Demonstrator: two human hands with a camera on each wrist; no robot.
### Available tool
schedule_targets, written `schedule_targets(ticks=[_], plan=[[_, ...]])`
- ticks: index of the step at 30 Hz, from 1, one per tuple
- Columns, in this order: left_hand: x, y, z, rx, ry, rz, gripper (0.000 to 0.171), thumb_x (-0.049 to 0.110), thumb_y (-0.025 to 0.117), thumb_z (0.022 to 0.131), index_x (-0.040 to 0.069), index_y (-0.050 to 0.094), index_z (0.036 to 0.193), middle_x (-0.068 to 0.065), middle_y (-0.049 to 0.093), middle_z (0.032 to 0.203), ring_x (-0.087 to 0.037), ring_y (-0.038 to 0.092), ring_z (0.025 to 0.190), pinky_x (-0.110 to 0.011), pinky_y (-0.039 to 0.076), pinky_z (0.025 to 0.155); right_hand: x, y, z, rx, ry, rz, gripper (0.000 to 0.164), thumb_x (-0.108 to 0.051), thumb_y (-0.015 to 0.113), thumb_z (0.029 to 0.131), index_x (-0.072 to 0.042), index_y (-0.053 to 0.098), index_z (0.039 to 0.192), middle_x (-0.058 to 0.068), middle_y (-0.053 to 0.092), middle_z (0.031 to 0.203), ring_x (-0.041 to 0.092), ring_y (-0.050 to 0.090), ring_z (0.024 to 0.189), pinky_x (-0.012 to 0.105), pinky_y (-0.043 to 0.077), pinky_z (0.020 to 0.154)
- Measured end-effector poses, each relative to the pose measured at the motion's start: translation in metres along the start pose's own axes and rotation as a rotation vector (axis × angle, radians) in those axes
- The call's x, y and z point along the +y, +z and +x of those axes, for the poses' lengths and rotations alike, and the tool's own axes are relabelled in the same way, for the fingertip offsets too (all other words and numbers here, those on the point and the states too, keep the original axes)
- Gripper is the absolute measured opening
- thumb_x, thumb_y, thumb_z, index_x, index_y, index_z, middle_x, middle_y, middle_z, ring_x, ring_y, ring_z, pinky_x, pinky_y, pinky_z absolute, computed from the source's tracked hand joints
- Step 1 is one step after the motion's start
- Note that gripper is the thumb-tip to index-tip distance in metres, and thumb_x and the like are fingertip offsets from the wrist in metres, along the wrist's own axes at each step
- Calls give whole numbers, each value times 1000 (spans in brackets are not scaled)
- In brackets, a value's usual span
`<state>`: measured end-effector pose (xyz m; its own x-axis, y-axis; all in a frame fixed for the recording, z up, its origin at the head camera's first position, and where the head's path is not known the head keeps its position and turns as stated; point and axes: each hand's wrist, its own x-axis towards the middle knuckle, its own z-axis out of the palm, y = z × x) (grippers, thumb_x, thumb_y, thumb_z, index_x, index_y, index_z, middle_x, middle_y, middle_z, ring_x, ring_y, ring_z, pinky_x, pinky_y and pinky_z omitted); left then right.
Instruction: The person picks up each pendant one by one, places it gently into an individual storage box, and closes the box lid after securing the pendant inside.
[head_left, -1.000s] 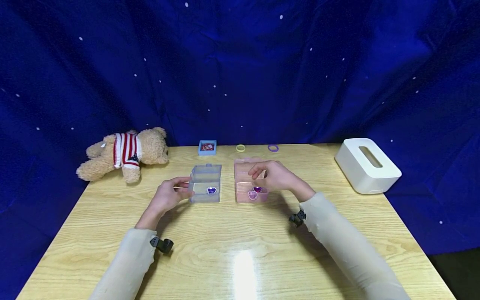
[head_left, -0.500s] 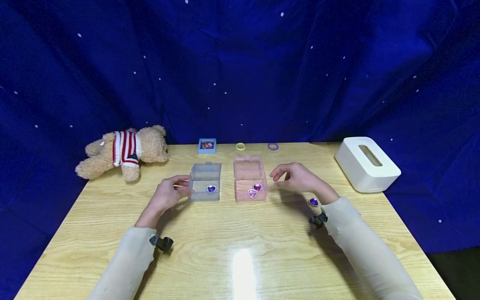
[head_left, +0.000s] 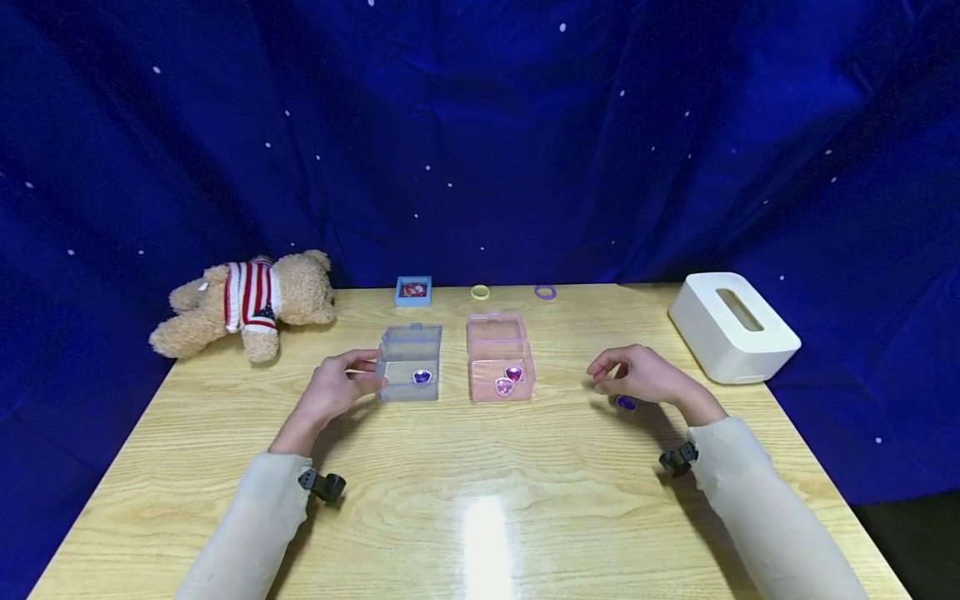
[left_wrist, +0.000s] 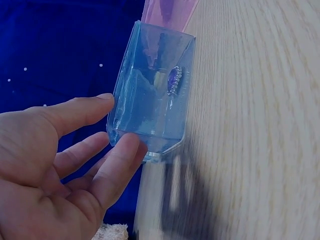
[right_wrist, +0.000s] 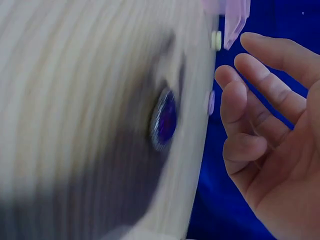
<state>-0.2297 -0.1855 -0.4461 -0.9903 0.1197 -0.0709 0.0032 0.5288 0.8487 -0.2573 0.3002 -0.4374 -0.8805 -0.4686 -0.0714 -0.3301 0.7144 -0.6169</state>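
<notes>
L hand [head_left: 335, 388] pinches clear blue plastic box [head_left: 397, 390]; R hand [head_left: 639, 373] relaxed, fingers bent, nr purple gem [right_wrist: 165, 121], prob. faceted (blurry), on wood-grain tabletop [head_left: 405, 475].

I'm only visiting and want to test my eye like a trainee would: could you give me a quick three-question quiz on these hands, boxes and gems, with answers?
1. How many gems lie in the pink box?

2. True or false: the right hand is holding the loose purple gem.

3. What is the left hand touching?
A) the teddy bear
B) the clear blue box
C) the white box

Key
1. Two.
2. False; that gem lies on the table, apart from the fingers.
3. B.
</notes>
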Motion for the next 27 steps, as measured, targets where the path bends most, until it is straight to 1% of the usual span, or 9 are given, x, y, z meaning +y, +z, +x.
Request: schedule_targets(ticks=[3,5,8,13,15,18,22,27], plan=[[0,0,-1,-1,-6,0,56,13,73,90,1,53,141,-26,62,130,-37,64,116,-19,52,78,9,-1,-6,-5,13,-13,26,-18,76,88,-6,72,111,7,74,103,14,67,83,25,54,72],[-1,0,-2,-1,-8,-5,56,13,73,90,1,53,141,-26,62,130,-37,64,117,-19,52,78,13,-1,-10,0,4,-32,25,-17,76,88,-6,72,109,8,74,102,13,65,81,24,52,69],[-1,0,-2,-4,-4,-11,56,12,73,90,0,53,141,-27,62,129,-37,64,117,-19,52,78,19,-1,-15,8,19,-46,23,-17,78,86,-7,73,106,8,74,99,15,64,82,23,50,67],[-2,1,-1,-4,-8,-16,56,13,73,90,0,53,141,-27,62,129,-37,64,117,-19,52,77,27,-3,-24,8,50,-49,25,-21,82,83,-10,74,104,6,75,100,17,65,89,22,49,72],[-2,1,-1,-4,-8,-14,56,12,73,90,0,53,141,-27,62,129,-38,64,116,-19,52,77,29,-4,-27,2,52,-49,26,-22,82,82,-10,73,104,6,74,100,18,65,90,21,49,73],[-2,1,0,-1,-11,-8,56,12,73,90,0,54,141,-26,62,129,-37,64,116,-20,52,78,31,-4,-28,-9,53,-57,28,-22,83,81,-10,73,104,5,74,98,16,62,86,21,48,71],[-1,0,1,-4,-12,3,56,13,73,90,2,54,141,-25,62,129,-37,65,116,-20,53,77,32,-4,-29,-35,65,-53,29,-20,83,81,-9,72,105,4,69,92,12,56,79,22,45,66],[-2,0,2,-6,-12,7,56,13,73,90,2,54,141,-25,62,129,-37,65,116,-20,53,77,32,-2,-28,-51,74,-47,29,-15,83,80,-8,71,106,5,64,86,12,52,76,22,45,64]])
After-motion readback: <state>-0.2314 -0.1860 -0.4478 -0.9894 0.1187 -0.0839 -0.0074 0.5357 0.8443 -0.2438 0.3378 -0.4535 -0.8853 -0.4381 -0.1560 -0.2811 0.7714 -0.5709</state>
